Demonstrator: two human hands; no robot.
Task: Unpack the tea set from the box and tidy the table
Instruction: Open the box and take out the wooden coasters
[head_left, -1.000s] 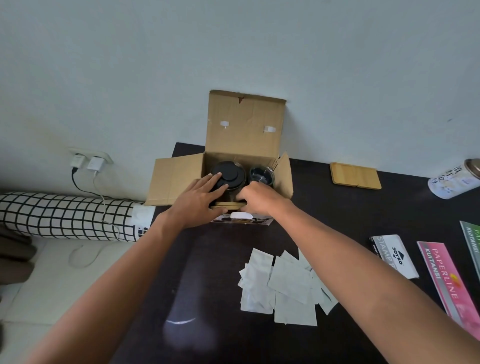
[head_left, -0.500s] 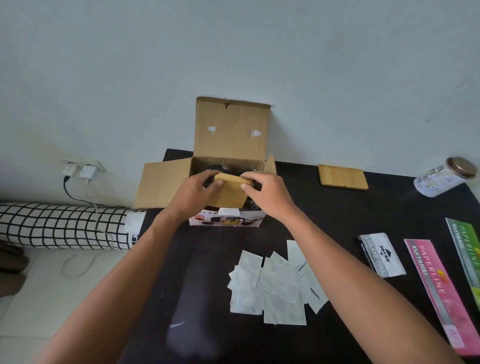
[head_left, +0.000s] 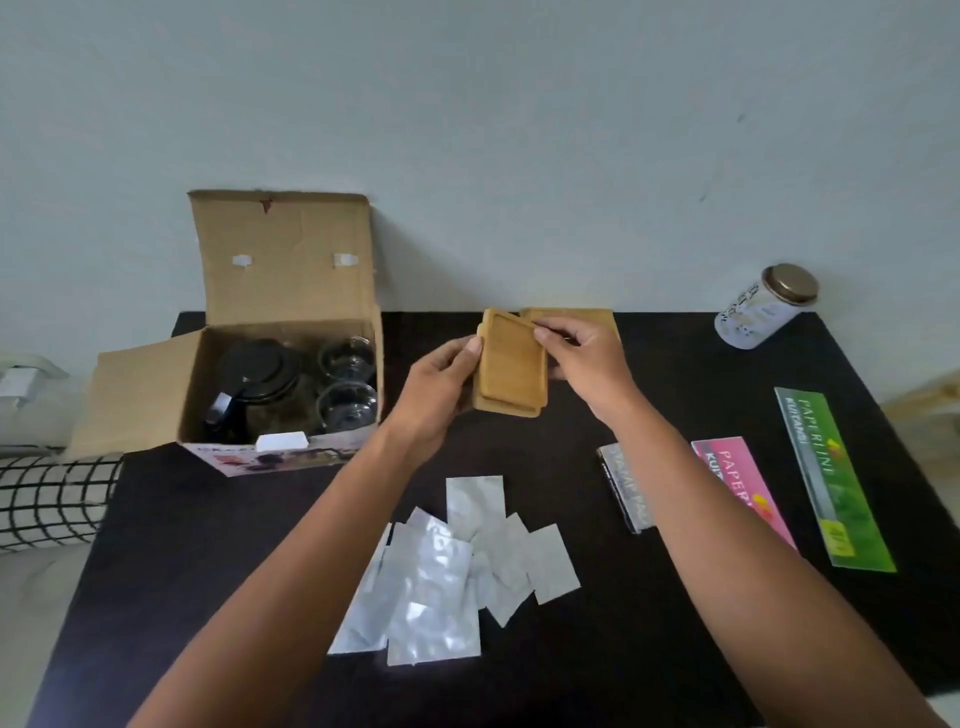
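Note:
An open cardboard box stands at the table's back left. Inside it sit a glass teapot with a black lid and two glass cups. Right of the box, both hands hold a stack of small wooden coasters above the table. My left hand grips its left edge and my right hand its upper right edge. Another wooden coaster lies on the table behind them, partly hidden.
Several silver foil sachets lie in a loose heap at the front middle of the black table. A stamp pad box, pink and green receipt books lie right. A lidded jar lies at the back right.
Both hands lifted the wooden coasters out of the box and carried them right, near the coaster on the table. The view shifted right, so the box now appears further left.

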